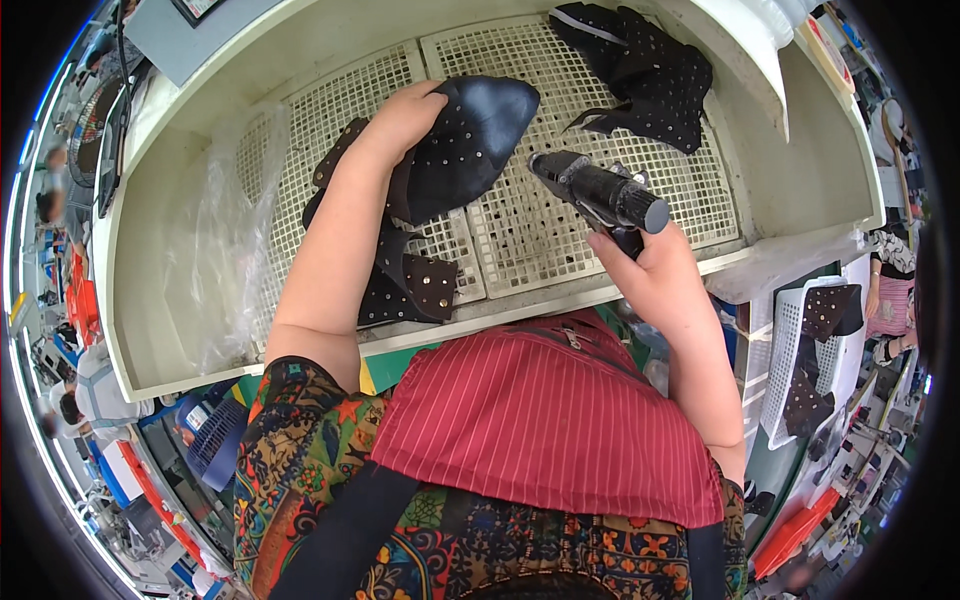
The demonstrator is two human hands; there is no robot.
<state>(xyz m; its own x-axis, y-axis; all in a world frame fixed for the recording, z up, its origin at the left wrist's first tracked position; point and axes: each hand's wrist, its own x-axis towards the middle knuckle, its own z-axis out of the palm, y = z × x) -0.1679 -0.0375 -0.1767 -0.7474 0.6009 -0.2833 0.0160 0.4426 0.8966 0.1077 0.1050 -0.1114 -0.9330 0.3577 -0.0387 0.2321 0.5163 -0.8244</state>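
Observation:
My left hand [402, 122] is closed on a black studded shoe upper [462, 150], its rounded toe pointing right with a bluish-white sheen on it. In my right hand [655, 280] is a black spray gun [610, 195], gripped by its handle, the nozzle end toward the upper but apart from it. Part of the grip is hidden by the gun body. Below my left hand, a dark studded shoe upper [425, 288] lies on the grate, partly covered by my forearm. More black studded upper pieces [655, 85] lie at the far right of the grate.
A pale walled tray [150, 290] surrounds the perforated plastic grates [520, 240]. Clear plastic sheeting [225, 250] hangs inside its left wall. At the right stands a white basket [785, 370] with studded pieces. A fan [95, 135] is at the far left. A person [890, 285] is at the right edge.

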